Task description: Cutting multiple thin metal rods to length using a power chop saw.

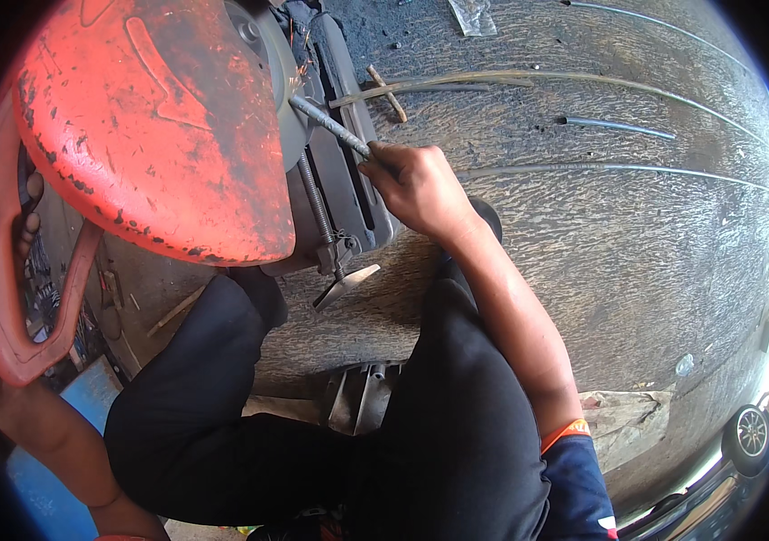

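A cut-off saw with a scuffed red guard (159,135) fills the upper left. My left hand (31,221) wraps around its red loop handle (28,352); part of that hand is hidden behind the handle. A short grey metal rod (335,126) is gripped in my right hand (416,180), its far end meeting the side of the grey cutting disc (294,140). Small orange sparks (300,72) show there. Beneath the rod lies the saw's dark base (353,54), with a clamp screw (317,203) and its flat metal crank (346,287).
Long thin metal rods (655,86) and a short tube (619,126) lie across the worn floor (583,243) at right. A small stick (389,95) sits beside the base. My bent legs (457,406) flank the near side. A car wheel (751,437) appears far right.
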Demonstrator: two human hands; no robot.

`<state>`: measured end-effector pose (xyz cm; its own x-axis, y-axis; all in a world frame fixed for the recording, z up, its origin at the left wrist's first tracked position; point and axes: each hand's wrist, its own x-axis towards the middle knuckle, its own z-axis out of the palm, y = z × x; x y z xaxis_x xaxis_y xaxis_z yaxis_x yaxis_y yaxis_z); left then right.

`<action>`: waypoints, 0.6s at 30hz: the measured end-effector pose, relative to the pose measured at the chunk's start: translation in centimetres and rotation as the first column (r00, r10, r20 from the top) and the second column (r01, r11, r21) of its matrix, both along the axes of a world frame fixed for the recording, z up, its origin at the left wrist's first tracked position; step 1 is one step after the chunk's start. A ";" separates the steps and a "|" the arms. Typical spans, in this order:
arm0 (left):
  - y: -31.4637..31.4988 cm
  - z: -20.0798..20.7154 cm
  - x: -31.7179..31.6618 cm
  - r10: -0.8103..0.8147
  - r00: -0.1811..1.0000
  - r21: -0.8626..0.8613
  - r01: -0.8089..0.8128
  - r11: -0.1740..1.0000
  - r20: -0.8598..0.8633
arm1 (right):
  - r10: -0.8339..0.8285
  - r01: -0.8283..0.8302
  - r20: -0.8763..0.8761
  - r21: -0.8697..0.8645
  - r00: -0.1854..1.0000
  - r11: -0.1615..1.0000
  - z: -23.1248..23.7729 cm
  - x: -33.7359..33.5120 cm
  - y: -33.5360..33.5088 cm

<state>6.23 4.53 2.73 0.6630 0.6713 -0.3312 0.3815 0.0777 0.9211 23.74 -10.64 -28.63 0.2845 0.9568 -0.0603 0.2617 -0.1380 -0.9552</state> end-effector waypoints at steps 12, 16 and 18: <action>-0.2 0.6 -0.4 -0.044 0.999 0.017 0.044 0.999 -0.005 | 0.015 -0.045 -0.145 -0.208 0.989 0.977 0.2 1.1 0.2; -0.2 0.5 -0.3 -0.057 0.998 0.005 0.057 0.998 -0.009 | 0.021 -0.121 -0.509 -0.163 0.861 0.979 -0.5 1.2 0.1; 0.0 0.3 -0.1 -0.068 0.998 -0.004 0.068 0.998 -0.001 | 0.028 -0.212 -0.667 -0.196 0.745 0.957 -0.8 1.3 0.0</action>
